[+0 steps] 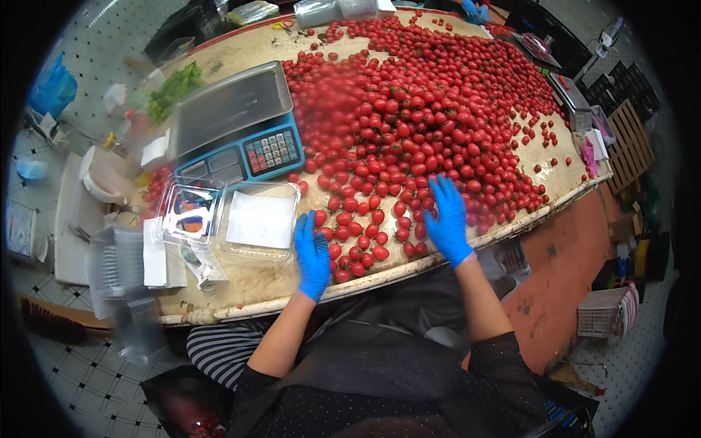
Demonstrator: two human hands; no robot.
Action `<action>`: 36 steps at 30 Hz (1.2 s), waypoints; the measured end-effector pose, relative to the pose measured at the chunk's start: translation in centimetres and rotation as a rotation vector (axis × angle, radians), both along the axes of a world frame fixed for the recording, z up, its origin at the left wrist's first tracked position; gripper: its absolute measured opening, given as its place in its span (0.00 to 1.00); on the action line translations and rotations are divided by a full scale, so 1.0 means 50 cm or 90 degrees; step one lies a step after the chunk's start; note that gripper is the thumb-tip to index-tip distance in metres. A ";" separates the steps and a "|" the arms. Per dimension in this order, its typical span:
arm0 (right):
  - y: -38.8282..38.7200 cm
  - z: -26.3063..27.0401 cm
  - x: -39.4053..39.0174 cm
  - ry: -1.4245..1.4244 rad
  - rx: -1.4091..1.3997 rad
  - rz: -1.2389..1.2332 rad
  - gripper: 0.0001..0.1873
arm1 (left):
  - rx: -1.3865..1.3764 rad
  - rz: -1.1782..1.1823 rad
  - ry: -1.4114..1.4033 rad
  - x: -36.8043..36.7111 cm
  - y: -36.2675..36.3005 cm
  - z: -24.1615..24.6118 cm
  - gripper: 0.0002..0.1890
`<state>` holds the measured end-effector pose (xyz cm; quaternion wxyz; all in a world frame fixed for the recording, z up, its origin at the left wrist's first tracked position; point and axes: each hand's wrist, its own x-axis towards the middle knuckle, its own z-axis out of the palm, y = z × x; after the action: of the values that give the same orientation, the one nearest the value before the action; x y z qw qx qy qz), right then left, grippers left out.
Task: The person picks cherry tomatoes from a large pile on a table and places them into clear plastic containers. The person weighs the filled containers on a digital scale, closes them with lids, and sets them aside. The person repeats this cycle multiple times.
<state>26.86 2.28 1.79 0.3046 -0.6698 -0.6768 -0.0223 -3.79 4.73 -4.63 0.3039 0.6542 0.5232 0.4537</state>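
Red cherry tomatoes (405,126) lie heaped over much of the table, with a thinner spread near the front edge. My left hand (313,257), in a blue glove, rests at the left side of that spread, its fingers by the nearest tomatoes. Spread against the front of the heap, my right hand (448,222) wears a blue glove too and touches tomatoes. Neither hand appears to grip one. Left of my left hand sits an open clear plastic clamshell box (293,253) with a white paper pad (261,220) inside. Behind it stands a blue electronic scale (274,153) with a metal pan.
Paper pads (155,254) and stacked plastic boxes (118,263) are at the left. Leafy greens (175,90) lie beyond the scale, and yellow-handled scissors (283,25) near the far edge. Another person's gloved hands (475,12) are at the far side. A second scale (572,104) stands right.
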 end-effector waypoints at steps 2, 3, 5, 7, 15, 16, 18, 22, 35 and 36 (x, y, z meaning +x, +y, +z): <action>0.015 -0.006 0.027 -0.054 -0.072 -0.038 0.39 | -0.017 0.007 0.013 -0.002 0.001 -0.002 0.29; 0.017 -0.012 0.023 -0.048 -0.096 0.016 0.40 | -0.010 0.008 0.030 -0.003 0.002 -0.003 0.29; 0.006 -0.025 -0.007 -0.016 -0.189 0.075 0.42 | -0.010 0.004 0.040 -0.002 0.003 -0.005 0.30; -0.010 -0.027 -0.033 -0.011 -0.211 0.193 0.45 | 0.003 0.001 0.051 -0.001 0.003 -0.006 0.30; -0.114 0.007 0.050 -0.093 -0.261 0.201 0.32 | 0.002 -0.021 0.094 -0.002 0.002 -0.006 0.27; -0.117 0.009 0.069 -0.027 -0.252 0.183 0.27 | -0.003 -0.019 0.107 -0.001 0.002 -0.006 0.26; -0.117 0.012 0.095 0.051 -0.137 0.141 0.18 | 0.013 -0.022 0.114 0.000 0.002 -0.006 0.25; -0.065 0.015 0.079 0.185 -0.017 0.091 0.20 | 0.020 -0.010 0.129 0.003 0.003 -0.004 0.24; 0.148 0.007 -0.190 -0.050 -0.205 0.156 0.50 | 0.033 -0.003 0.055 0.001 0.012 -0.006 0.26; 0.121 0.008 -0.191 -0.046 -0.206 0.191 0.49 | 0.038 -0.001 0.081 0.001 0.011 -0.006 0.25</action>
<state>17.31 8.35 2.18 0.1684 -0.6004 -0.7743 0.1080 -3.76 5.29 -4.95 0.2509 0.6909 0.5269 0.4267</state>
